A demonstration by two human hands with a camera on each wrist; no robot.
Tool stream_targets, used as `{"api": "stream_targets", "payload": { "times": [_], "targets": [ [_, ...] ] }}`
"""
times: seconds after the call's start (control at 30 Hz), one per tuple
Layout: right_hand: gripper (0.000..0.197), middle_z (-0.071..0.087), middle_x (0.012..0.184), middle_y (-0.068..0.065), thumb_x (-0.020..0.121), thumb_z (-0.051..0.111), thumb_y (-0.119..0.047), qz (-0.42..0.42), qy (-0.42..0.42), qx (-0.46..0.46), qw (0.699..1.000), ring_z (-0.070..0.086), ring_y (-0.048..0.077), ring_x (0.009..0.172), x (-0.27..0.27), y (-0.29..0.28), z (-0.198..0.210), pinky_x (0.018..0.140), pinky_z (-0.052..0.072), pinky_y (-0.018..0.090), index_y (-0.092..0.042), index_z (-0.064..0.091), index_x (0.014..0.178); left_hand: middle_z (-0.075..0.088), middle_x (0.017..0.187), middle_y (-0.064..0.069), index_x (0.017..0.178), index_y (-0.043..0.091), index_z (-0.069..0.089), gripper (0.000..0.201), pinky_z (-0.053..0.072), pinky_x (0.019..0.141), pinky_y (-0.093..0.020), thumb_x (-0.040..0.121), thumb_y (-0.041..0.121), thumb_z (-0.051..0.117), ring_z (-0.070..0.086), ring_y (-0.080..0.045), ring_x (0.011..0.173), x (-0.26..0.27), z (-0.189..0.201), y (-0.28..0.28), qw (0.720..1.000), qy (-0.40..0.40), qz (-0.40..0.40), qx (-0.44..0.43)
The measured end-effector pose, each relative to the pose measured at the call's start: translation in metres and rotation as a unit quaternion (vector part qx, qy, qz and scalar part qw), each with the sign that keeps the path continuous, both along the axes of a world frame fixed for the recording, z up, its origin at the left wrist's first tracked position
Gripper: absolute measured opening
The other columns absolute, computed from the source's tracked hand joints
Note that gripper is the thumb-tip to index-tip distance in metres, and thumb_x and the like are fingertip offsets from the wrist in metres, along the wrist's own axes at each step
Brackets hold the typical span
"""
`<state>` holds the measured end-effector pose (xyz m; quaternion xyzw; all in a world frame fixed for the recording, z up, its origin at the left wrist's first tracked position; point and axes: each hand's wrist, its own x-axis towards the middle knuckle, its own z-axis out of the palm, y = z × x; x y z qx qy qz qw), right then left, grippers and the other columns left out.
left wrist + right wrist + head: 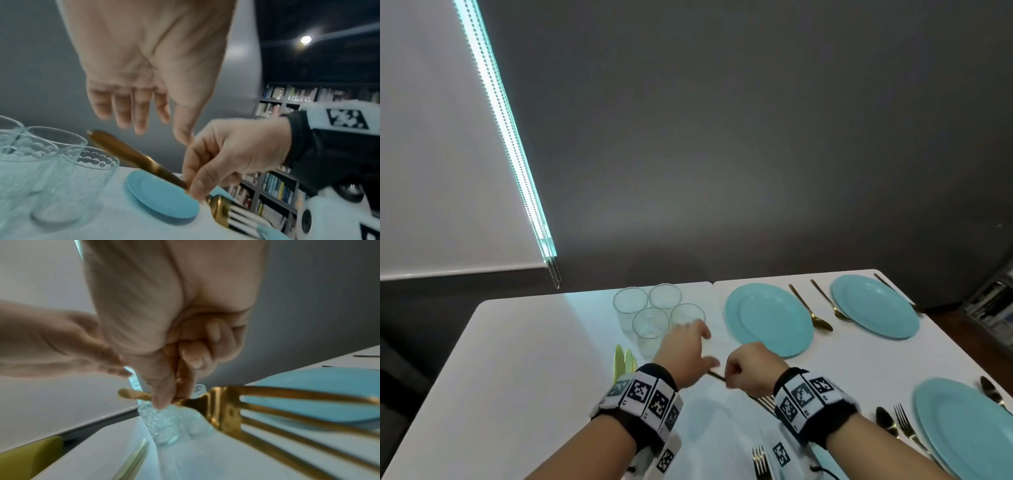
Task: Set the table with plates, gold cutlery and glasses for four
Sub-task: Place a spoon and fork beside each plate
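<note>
My right hand (731, 373) pinches a gold fork (224, 408) at its neck between thumb and forefinger. It holds the fork level above the white table (524, 359), handle toward the left hand and tines (767, 402) toward me. My left hand (707, 346) hovers open just left of it, fingers straight and holding nothing, next to several clear glasses (650, 318). Three turquoise plates lie to the right: a far middle one (768, 320), a far right one (875, 310) and a near right one (965, 425).
A gold spoon (811, 310) and fork (828, 303) lie between the two far plates. Gold knives (625, 359) lie left of my left wrist. More forks (760, 459) and a spoon (887, 416) lie near the front. A yellow-green chair (26, 457) stands at the table's left side.
</note>
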<state>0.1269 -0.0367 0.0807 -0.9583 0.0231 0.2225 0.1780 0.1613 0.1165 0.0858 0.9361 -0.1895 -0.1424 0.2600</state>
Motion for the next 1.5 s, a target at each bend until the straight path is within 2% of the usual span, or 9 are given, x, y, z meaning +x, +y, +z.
{"api": "stream_targets", "payload": {
  "times": [0.07,0.23,0.33,0.43,0.57,0.73,0.87,1.1,1.5],
  "targets": [
    [0.019,0.072,0.106,0.002,0.083,0.066,-0.021,-0.068,0.0,0.0,0.998,0.064,0.016,0.102,0.018,-0.007,-0.012,0.087,0.05,0.025,-0.013,0.075,0.098,0.056,0.122,0.001,0.119,0.016,0.051,0.037,0.036,0.1,-0.027,0.088,0.034,0.06,0.043,-0.019,0.118,0.01,0.002,0.01,0.995,-0.069,0.064,-0.043],
    [0.032,0.065,0.119,0.008,0.087,0.059,-0.024,-0.195,0.018,-0.04,0.98,0.06,0.024,0.112,0.073,-0.022,-0.05,0.093,0.049,0.027,-0.006,0.067,0.113,0.061,0.118,0.0,0.114,0.014,0.056,0.024,0.039,0.099,-0.028,0.092,0.024,0.055,0.047,-0.018,0.116,0.037,-0.004,0.03,0.983,-0.062,0.138,-0.105],
    [0.031,0.065,0.107,0.009,0.087,0.06,-0.022,-0.221,0.069,-0.031,0.972,0.062,0.023,0.106,0.103,-0.022,-0.071,0.073,0.049,0.025,-0.004,0.065,0.111,0.063,0.113,0.001,0.11,0.015,0.058,0.019,0.043,0.095,-0.027,0.092,0.022,0.055,0.053,-0.016,0.111,0.051,-0.011,0.032,0.977,-0.055,0.167,-0.119],
    [0.023,0.057,0.083,0.004,0.087,0.06,-0.022,-0.252,0.106,-0.044,0.961,0.057,0.02,0.079,0.126,-0.019,-0.088,0.055,0.04,0.02,-0.006,0.055,0.072,0.064,0.108,0.002,0.106,0.015,0.059,0.016,0.043,0.089,-0.024,0.091,0.02,0.055,0.056,-0.015,0.106,0.062,-0.017,0.03,0.973,-0.053,0.187,-0.128],
    [0.03,0.05,0.062,0.002,0.085,0.06,-0.02,-0.273,0.102,-0.04,0.956,0.051,0.017,0.058,0.145,-0.016,-0.109,0.04,0.029,0.022,-0.009,0.046,0.061,0.065,0.102,0.004,0.103,0.014,0.059,0.013,0.041,0.083,-0.017,0.091,0.016,0.054,0.058,-0.011,0.095,0.071,-0.021,0.027,0.968,-0.053,0.198,-0.144],
    [0.03,0.052,0.063,0.005,0.087,0.057,-0.017,-0.288,0.08,-0.028,0.954,0.045,0.017,0.051,0.16,-0.019,-0.113,0.047,0.036,0.022,-0.007,0.046,0.061,0.06,0.094,0.008,0.101,0.013,0.06,0.012,0.036,0.077,-0.009,0.092,0.015,0.053,0.054,-0.006,0.087,0.079,-0.025,0.024,0.964,-0.058,0.211,-0.15],
    [0.029,0.048,0.06,0.005,0.085,0.059,-0.013,-0.294,0.059,-0.003,0.954,0.053,0.023,0.064,0.17,-0.023,-0.11,0.06,0.044,0.025,-0.007,0.046,0.059,0.059,0.093,0.009,0.1,0.014,0.059,0.01,0.037,0.078,-0.012,0.092,0.014,0.053,0.054,-0.007,0.089,0.082,-0.028,0.02,0.962,-0.045,0.224,-0.147],
    [0.027,0.05,0.06,0.004,0.084,0.057,-0.013,-0.262,0.02,-0.005,0.965,0.055,0.023,0.063,0.179,-0.022,-0.109,0.056,0.043,0.026,-0.009,0.048,0.06,0.06,0.095,0.008,0.094,0.021,0.053,0.006,0.04,0.079,-0.015,0.093,0.015,0.052,0.056,-0.009,0.091,0.082,-0.031,0.014,0.961,-0.028,0.236,-0.139],
    [0.028,0.056,0.074,0.007,0.086,0.057,-0.013,-0.238,0.001,-0.015,0.971,0.055,0.024,0.066,0.177,-0.023,-0.106,0.056,0.042,0.026,-0.01,0.045,0.061,0.058,0.096,0.007,0.103,0.013,0.057,0.012,0.039,0.079,-0.017,0.092,0.015,0.054,0.055,-0.011,0.089,0.059,-0.046,0.027,0.951,-0.018,0.283,-0.124]
  ]
}}
